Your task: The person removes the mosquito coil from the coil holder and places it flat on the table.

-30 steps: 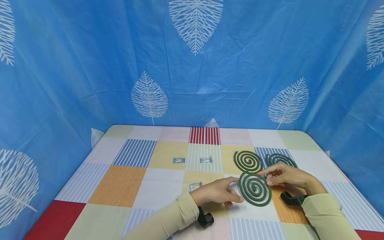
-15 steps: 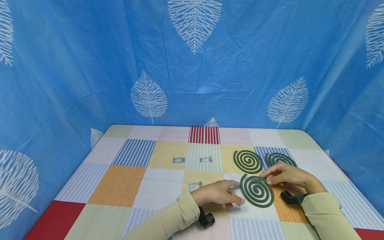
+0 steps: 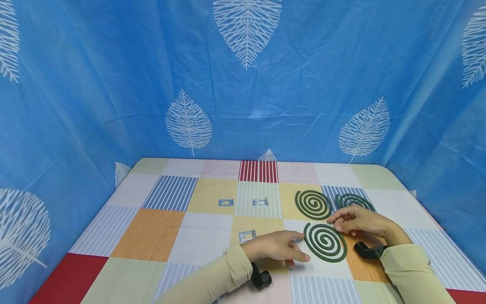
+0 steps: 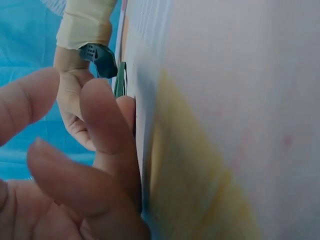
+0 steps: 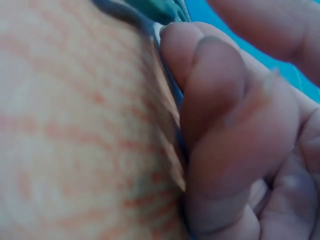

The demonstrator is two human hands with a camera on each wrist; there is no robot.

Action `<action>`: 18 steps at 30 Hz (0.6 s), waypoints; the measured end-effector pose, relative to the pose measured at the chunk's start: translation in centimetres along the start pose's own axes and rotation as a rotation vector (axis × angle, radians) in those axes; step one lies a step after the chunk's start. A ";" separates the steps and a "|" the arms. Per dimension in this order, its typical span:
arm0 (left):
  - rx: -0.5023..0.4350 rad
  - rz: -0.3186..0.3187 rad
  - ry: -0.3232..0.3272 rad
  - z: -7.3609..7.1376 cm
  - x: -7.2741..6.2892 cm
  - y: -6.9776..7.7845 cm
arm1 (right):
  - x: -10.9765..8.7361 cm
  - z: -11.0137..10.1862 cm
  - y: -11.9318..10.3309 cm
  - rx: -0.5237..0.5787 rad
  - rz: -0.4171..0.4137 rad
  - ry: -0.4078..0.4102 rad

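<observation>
A green mosquito coil (image 3: 325, 241) lies flat on the patchwork cloth between my hands in the head view. My left hand (image 3: 275, 245) is at its left side, fingers extended and parted, the index fingertip right at the outer ring. By its upper right edge, my right hand (image 3: 362, 221) has loosely bent fingers and holds nothing. A second coil (image 3: 314, 204) lies just behind. Another coil (image 3: 353, 195), further right, is partly covered by my right hand. The left wrist view catches a coil edge-on as a green strip (image 4: 120, 80) beyond my left fingers (image 4: 107, 120).
Two small metal coil stands (image 3: 226, 202) lie further back on the cloth, left of the coils. A third stand (image 3: 247, 234) is just behind my left wrist. A blue leaf-print curtain (image 3: 265, 105) encloses the table's back and sides.
The near coil has shifted slightly right and toward me and now lies flat. My right fingers have come off its edge; the left hand has barely moved.
</observation>
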State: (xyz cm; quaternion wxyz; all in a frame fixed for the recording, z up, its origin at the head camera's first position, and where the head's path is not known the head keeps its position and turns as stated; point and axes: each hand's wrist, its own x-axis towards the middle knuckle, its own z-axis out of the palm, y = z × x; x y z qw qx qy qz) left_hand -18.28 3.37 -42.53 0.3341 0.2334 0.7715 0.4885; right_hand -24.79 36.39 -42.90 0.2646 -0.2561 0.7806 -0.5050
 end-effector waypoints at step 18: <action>-0.024 0.403 0.268 -3.5 -3.6 -0.9 | -0.7 -0.5 0.1 0.218 -0.124 0.188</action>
